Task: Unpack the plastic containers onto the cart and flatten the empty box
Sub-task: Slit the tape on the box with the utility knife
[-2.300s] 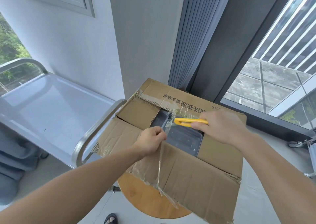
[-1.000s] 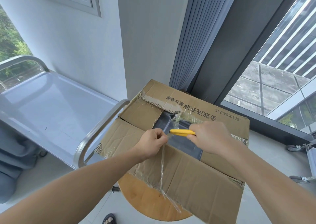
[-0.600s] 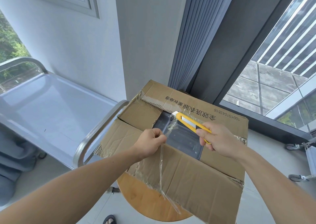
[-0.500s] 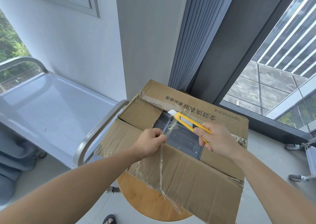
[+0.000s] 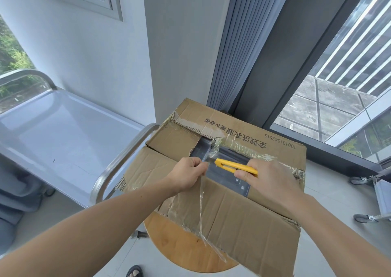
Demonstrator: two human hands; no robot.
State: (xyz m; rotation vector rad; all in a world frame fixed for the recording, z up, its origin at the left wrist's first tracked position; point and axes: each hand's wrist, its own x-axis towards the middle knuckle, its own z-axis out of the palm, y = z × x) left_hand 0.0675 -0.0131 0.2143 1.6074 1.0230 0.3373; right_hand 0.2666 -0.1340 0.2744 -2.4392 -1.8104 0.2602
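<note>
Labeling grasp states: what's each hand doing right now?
Left hand: closed, pinching tape.
Right hand: closed, gripping knife.

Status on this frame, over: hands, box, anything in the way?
Left hand pinches the tape; right hand grips the yellow knife. Box partly open, dark containers inside. Same tape spans the gap, blocking them.

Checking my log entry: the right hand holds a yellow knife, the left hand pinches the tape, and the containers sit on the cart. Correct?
Not quite. In the head view the containers are inside the box, not on the cart. The right hand does hold the yellow knife and the left hand pinches the tape.
</note>
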